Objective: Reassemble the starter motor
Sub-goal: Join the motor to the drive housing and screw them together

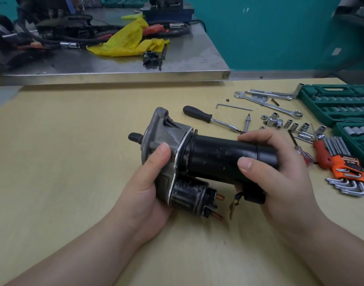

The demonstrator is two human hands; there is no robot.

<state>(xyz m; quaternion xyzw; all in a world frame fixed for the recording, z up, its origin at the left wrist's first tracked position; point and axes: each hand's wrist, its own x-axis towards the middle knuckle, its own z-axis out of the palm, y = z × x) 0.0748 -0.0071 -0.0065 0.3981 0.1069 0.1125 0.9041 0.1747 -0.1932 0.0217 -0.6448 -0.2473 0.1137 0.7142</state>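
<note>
Both hands clamp the starter motor: left hand on its housing, right hand on the black body; we should press them squarely together.

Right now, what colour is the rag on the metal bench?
Yellow; the rag shows best in the head view.

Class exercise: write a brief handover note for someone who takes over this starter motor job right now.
Left hand grips the grey aluminium nose housing. Right hand grips the black motor body.
The starter motor is held above the wooden table, solenoid underneath.
Done: housing, body and solenoid sit together.
Left: the loose lead terminal hangs unconnected beside the copper studs. Fasteners cannot be judged from here.
Screwdriver and sockets lie to the right.
</note>
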